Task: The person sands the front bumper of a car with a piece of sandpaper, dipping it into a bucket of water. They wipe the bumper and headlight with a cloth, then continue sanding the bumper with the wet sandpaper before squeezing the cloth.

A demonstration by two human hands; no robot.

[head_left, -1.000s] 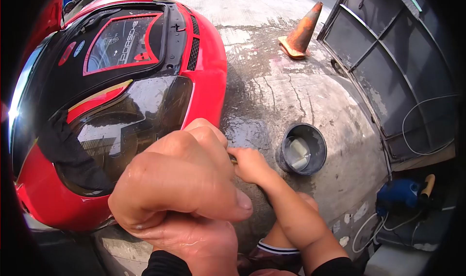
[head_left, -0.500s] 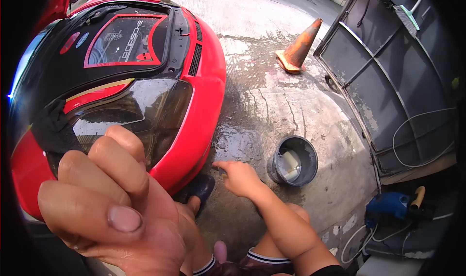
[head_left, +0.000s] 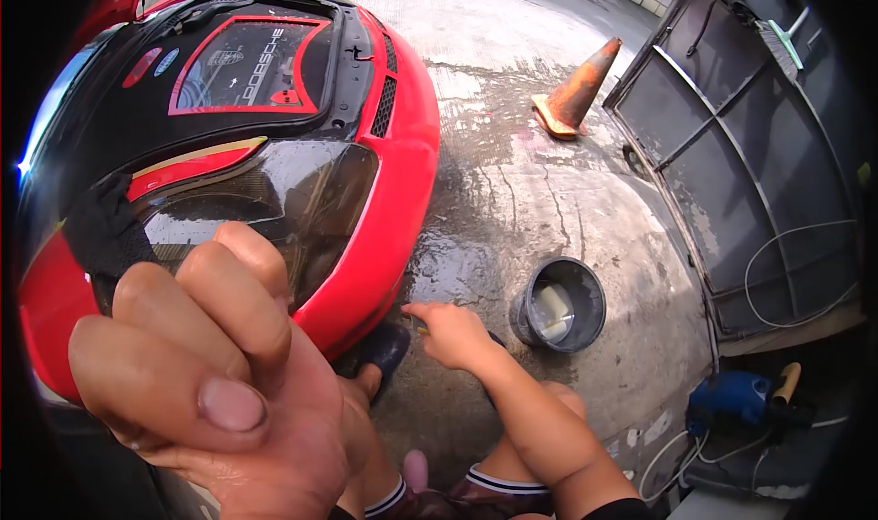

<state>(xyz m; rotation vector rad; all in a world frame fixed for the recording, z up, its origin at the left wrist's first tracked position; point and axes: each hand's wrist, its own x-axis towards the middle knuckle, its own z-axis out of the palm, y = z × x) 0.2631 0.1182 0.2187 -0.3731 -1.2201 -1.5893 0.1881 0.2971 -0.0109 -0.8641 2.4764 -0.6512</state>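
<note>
Close to the camera, my left hand [head_left: 215, 364] is raised in a loose fist, its fingers curled in and the thumb bent across them; nothing shows in it. Behind it lie the dark, wet headlight cover [head_left: 315, 209] and the red bumper [head_left: 389, 209] of a car. Lower and further off, my right hand [head_left: 450, 335] is over the wet concrete, index finger stretched to the left and the other fingers curled under. What those fingers hold, if anything, is too small and hidden to make out. A black bucket [head_left: 593, 323] with water and pale objects inside stands to its right.
A black cloth [head_left: 114, 232] lies on the car's left side by the headlight. An orange traffic cone [head_left: 585, 90] stands ahead. On the right are a grey metal gate [head_left: 722, 154], a hanging hose [head_left: 748, 273] and a blue machine [head_left: 732, 396] with cables.
The view has shifted slightly, so the car, cone and bucket sit a little further right. Both hands keep nearly the same pose.
</note>
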